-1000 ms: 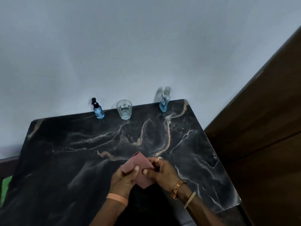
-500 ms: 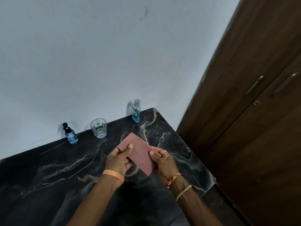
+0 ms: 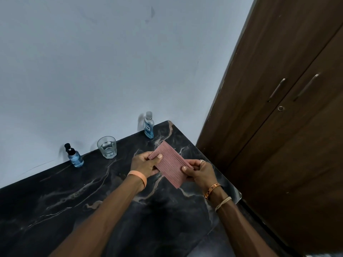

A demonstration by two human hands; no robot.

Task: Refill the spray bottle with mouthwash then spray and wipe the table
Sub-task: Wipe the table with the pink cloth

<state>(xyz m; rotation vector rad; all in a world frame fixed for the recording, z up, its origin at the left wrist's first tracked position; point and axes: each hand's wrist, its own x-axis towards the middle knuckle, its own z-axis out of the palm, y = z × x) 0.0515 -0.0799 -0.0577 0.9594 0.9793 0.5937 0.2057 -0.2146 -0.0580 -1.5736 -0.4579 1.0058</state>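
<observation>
A folded pink ribbed cloth [image 3: 169, 163] is held flat above the black marble table [image 3: 74, 204]. My left hand [image 3: 145, 164] pinches its left edge with the thumb on top, and my right hand [image 3: 199, 171] pinches its right edge. At the back of the table, against the wall, stands a small spray bottle [image 3: 74, 156] with a black nozzle and blue liquid. The mouthwash bottle [image 3: 149, 126], clear with blue liquid and a clear cap, stands near the back right corner.
A clear glass [image 3: 107, 147] with some water stands between the two bottles. A brown wooden cupboard [image 3: 278, 127] with two metal handles rises right of the table. The table's right edge [image 3: 219, 164] runs just past my right hand.
The view has swung right and up, bringing the cupboard in. Both hands lifted the cloth off the table and moved it further back and right, holding it spread between them.
</observation>
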